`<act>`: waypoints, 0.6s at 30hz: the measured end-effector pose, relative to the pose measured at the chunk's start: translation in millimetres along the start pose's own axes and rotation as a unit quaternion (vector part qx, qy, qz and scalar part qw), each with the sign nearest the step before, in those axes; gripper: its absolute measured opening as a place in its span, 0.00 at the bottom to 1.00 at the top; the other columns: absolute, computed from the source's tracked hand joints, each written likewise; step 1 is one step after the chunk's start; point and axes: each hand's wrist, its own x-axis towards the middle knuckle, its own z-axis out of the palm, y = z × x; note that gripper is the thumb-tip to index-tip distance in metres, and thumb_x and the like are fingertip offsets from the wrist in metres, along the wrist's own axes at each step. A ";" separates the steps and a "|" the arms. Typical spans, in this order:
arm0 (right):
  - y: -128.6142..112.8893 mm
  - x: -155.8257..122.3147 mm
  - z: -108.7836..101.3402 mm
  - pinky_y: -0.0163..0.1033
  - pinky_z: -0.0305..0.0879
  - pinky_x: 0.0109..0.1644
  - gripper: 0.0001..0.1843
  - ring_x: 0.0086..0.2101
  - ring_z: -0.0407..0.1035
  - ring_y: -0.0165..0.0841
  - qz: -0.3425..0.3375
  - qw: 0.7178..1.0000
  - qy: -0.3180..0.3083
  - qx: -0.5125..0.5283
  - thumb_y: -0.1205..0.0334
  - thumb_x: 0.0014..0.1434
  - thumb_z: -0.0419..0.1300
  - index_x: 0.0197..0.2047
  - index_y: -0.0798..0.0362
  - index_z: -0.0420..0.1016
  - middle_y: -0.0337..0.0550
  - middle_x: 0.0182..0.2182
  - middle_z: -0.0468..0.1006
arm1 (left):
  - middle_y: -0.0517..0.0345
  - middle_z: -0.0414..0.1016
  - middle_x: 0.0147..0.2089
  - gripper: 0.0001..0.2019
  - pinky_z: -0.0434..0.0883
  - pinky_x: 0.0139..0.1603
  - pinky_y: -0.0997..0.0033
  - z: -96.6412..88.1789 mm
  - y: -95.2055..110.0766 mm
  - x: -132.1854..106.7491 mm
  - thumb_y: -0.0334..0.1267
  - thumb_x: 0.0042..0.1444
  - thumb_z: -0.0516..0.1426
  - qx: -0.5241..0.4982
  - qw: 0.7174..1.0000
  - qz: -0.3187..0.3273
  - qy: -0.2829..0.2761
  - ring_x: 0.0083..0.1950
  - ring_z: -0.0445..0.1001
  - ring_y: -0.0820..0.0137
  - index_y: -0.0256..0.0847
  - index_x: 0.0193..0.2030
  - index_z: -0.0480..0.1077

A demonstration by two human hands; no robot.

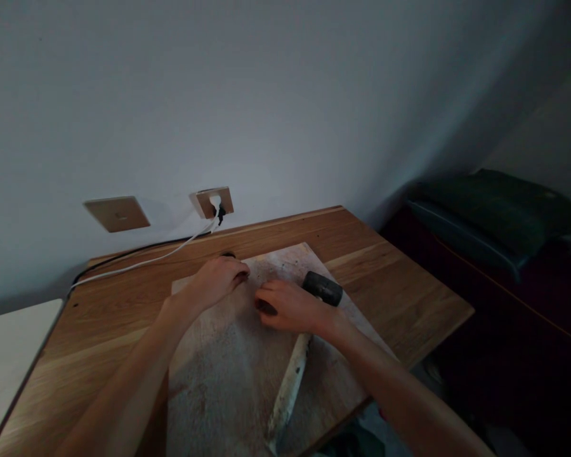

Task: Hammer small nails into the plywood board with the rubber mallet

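Observation:
A worn, pale wooden board [219, 381] lies on the wooden table. Over its far left edge is my left hand [219, 281], fingers curled inward; whatever they may grip is hidden. A small dark round thing [228, 254] shows just behind that hand. My right hand [290, 306] rests close by on the board, its fingers bent round and closed, their contents too dark to make out. Under my right wrist lies a mallet, its black head [322, 287] to the right and its scuffed whitish handle [290, 387] pointing toward me.
The brown table [361, 273] meets a pale wall. On the wall are a socket with plugs [216, 202] and a blank-looking plate [118, 214]. White and black cables [137, 260] run along the table's back. A white surface [14, 362] stands left; dark green cushion-like bundles [499, 216] lie right.

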 end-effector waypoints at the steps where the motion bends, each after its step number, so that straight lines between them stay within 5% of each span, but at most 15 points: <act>1: 0.6 0.1 2.5 0.40 0.68 0.46 0.04 0.40 0.75 0.38 0.002 1.000 0.003 -0.007 0.68 0.65 0.64 0.42 0.55 0.80 0.47 0.39 0.82 | 0.50 0.86 0.43 0.11 0.75 0.49 0.61 -1.9 1.5 1.5 0.28 0.64 0.57 0.010 1.000 -0.002 -0.003 0.47 0.83 0.57 0.43 0.39 0.82; 18: 0.5 -6.7 15.6 0.43 0.72 0.53 0.05 0.48 0.74 0.40 0.010 0.999 0.040 -0.021 0.66 0.70 0.64 0.47 0.53 0.82 0.46 0.44 0.79 | 0.49 0.83 0.40 0.13 0.72 0.48 0.60 -2.0 9.2 2.9 0.24 0.63 0.57 0.020 1.000 0.005 -0.001 0.45 0.80 0.57 0.42 0.35 0.81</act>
